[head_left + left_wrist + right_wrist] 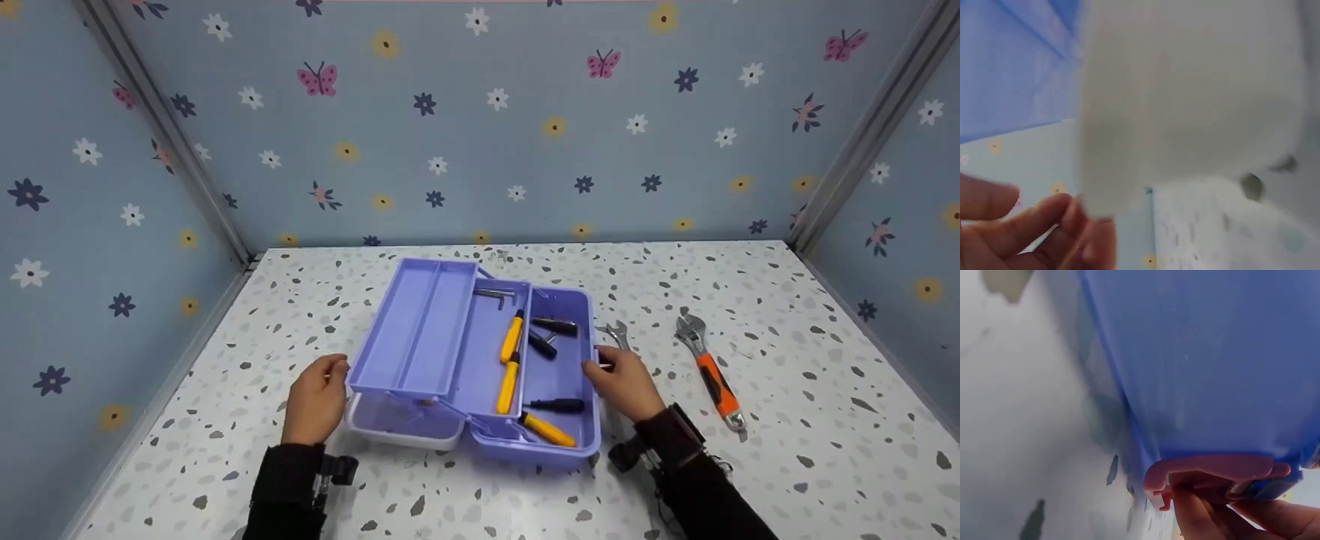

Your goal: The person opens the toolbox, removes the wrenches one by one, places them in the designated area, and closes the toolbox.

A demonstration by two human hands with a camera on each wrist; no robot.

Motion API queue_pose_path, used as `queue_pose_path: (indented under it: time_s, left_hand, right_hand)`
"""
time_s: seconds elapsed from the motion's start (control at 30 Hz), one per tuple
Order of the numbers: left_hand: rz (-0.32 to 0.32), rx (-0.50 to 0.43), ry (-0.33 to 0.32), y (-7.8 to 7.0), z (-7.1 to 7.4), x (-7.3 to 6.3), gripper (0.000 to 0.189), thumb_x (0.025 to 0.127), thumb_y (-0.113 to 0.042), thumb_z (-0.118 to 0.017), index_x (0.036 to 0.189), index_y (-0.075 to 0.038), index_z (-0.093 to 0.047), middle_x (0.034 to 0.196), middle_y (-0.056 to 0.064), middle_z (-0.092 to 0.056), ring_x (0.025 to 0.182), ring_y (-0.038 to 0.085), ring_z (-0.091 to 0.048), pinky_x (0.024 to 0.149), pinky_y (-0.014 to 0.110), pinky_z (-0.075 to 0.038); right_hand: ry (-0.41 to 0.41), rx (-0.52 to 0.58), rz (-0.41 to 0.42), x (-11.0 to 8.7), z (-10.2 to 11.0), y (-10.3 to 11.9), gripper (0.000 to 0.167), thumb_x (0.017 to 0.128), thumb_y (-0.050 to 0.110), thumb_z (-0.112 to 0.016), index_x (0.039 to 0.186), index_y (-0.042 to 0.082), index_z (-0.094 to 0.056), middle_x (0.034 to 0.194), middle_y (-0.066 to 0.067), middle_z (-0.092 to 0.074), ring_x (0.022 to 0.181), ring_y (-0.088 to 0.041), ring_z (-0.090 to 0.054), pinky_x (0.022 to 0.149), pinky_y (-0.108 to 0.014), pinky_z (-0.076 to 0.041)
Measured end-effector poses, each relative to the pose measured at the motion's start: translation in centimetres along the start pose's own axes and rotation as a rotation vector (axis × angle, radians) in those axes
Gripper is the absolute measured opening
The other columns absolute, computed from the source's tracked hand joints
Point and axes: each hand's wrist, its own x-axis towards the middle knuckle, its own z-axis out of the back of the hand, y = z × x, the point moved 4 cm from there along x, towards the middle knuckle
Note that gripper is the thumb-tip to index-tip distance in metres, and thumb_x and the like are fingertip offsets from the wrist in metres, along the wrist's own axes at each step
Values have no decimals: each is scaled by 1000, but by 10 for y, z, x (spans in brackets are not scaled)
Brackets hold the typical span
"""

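A purple toolbox (536,454) stands unfolded in the head view, its tiered trays spread leftward over a whitish translucent lid (405,424). My right hand (626,381) grips its right wall, thumb at the rim; in the right wrist view the fingers lie against a pink latch (1213,467). My left hand (315,401) is beside the left end of the upper tray (409,322), fingers loosely bent; the left wrist view shows the thumb apart from them, and contact with the blurred lid is unclear. Yellow-handled screwdrivers (508,388) and black-handled tools (556,406) lie inside.
Hex keys (491,295) lie at the back of the middle tray. Right of the box, a small wrench (619,334) lies partly behind my right hand, and an orange-handled adjustable wrench (718,386) lies farther out. Patterned panels (480,135) enclose the speckled table (810,450).
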Motion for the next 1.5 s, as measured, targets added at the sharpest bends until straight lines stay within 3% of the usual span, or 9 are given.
queue_pose_path:
  time_s: [0.1,0.27,0.53,0.83,0.93,1.1,1.2,1.33,1.5]
  left_hand:
    - [-18,49,101,9,-10,1,40,101,-14,-43,132,9,-53,127,29,-61,115,42,-59,98,54,-46]
    - [-70,-11,203,17,-25,0,42,99,-16,-51,132,10,-54,132,30,-57,126,45,-52,109,56,-38]
    - [-20,-20,216,26,-27,-3,35,99,-12,-50,120,15,-60,123,31,-62,119,43,-57,106,53,-42]
    - [7,-31,197,21,-24,-1,35,100,-12,-48,119,14,-61,111,28,-68,105,37,-64,95,47,-49]
    - [46,-40,206,19,-22,-1,36,101,-13,-45,121,13,-61,112,27,-67,104,33,-63,88,41,-50]
    - [116,-131,216,14,-17,1,37,99,-16,-43,110,10,-67,94,15,-68,83,18,-60,70,29,-48]
    - [155,-256,244,11,-16,2,39,100,-20,-43,112,7,-68,101,14,-70,84,14,-61,73,28,-50]
    - [207,-412,289,6,-15,2,46,102,-27,-44,130,8,-57,127,18,-63,101,15,-62,87,30,-51]
    - [192,-384,279,-4,-9,3,47,101,-29,-46,128,9,-55,126,19,-62,101,14,-60,86,28,-49]
  right_hand:
    - [11,5,-7,-1,1,0,34,92,11,-60,123,-3,-65,98,-18,-72,66,-8,-61,58,-21,-52]
    - [18,16,-8,-1,1,1,34,92,12,-60,122,-4,-65,98,-18,-72,69,-10,-62,59,-21,-53]
    - [20,15,-20,0,1,-1,34,92,12,-61,123,-3,-64,95,-15,-72,67,-8,-60,58,-21,-52]
    - [19,17,-7,1,1,-2,34,92,12,-61,123,-4,-65,100,-17,-72,73,-9,-62,61,-21,-53]
    - [22,19,4,0,1,-2,34,92,11,-61,122,-4,-65,101,-18,-72,76,-10,-63,63,-21,-53]
    - [14,0,1,0,3,-3,33,92,12,-62,122,-4,-66,100,-17,-72,75,-10,-63,63,-21,-52]
    - [13,-1,-1,1,3,-4,33,92,12,-61,122,-4,-66,100,-17,-72,74,-9,-61,64,-21,-52]
    - [20,15,-2,2,3,-5,34,92,11,-61,122,-4,-65,99,-16,-71,73,-10,-61,64,-21,-52]
    - [19,18,-11,2,4,-5,34,92,12,-61,122,-4,-65,100,-16,-71,73,-10,-61,64,-21,-52]
